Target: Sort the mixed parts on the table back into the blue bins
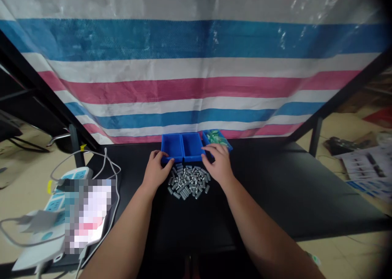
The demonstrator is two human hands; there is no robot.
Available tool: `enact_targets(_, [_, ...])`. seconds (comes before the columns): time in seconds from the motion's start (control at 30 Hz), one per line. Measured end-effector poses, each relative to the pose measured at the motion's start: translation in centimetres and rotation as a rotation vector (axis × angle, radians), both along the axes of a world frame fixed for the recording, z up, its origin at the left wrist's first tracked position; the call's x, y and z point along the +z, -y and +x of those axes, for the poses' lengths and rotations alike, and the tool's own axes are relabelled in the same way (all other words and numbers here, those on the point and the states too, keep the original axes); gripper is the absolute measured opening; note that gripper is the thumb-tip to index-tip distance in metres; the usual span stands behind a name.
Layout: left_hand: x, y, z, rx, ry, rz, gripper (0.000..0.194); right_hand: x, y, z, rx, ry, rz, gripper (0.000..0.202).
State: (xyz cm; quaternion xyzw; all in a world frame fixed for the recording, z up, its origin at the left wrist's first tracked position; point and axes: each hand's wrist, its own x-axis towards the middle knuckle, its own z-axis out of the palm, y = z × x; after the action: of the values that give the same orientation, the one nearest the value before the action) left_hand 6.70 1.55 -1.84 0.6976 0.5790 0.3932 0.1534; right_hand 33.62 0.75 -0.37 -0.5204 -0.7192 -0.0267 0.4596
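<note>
Two blue plastic bins stand side by side, a left bin (pixel 172 143) and a right bin (pixel 192 144), with nothing visible inside. My left hand (pixel 157 168) grips the left bin's front corner, fingers at its side and thumb by the front wall. At the other end, my right hand (pixel 219 162) has its fingertips and thumb against the right bin's outer side. Between my hands, just in front of the bins, lies a loose pile of small silvery metal cylinders (pixel 190 183). A third blue bin (pixel 206 137) holding green-and-clear small packets (pixel 217 137) sits behind my right hand, partly hidden by it.
Everything rests on a black table (pixel 275 189). To the left are a white power strip (pixel 75 173), cables (pixel 116 197) and a blurred-out device with a bright screen (pixel 92 213). A striped plastic sheet (pixel 196 70) hangs behind, between black frame posts (pixel 315 138).
</note>
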Motion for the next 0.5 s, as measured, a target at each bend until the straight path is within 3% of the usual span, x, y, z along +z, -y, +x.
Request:
enact_targets(0.1, [0.0,0.0,-0.1,-0.008,-0.001,0.016,0.031,-0.3,-0.7,3.4,-0.304,-0.069,0.080,0.024])
enact_targets(0.17, [-0.1,-0.1,-0.1,-0.011,0.004,0.021,0.034,-1.1,-1.5,5.7,-0.369,-0.096,0.020,0.031])
enact_targets(0.33, [-0.2,-0.3,-0.1,-0.015,-0.009,0.057,0.033,-3.0,-3.1,7.9,-0.281,-0.244,-0.305,0.025])
enact_targets(0.5, [-0.7,-0.6,-0.2,-0.025,-0.007,0.063,0.031,-2.8,-2.6,6.6,-0.220,-0.238,-0.313,0.018])
